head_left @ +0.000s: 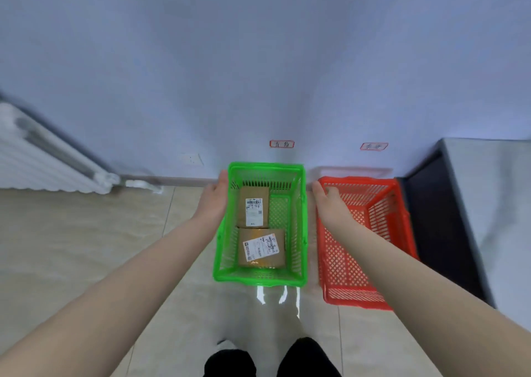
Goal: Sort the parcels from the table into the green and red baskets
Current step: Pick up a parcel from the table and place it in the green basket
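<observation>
A green basket stands on the floor by the wall. Two brown cardboard parcels with white labels lie in it: one at the far end, one at the near end. To its right stands a red basket, with nothing visible inside. My left hand is stretched out flat beside the green basket's left wall, holding nothing. My right hand reaches out, fingers straight, over the red basket's left rim, between the two baskets. Both hands hold nothing.
Two small red-framed labels are stuck on the wall above the baskets. A white radiator runs along the left wall. A dark table edge rises right of the red basket. My feet show below.
</observation>
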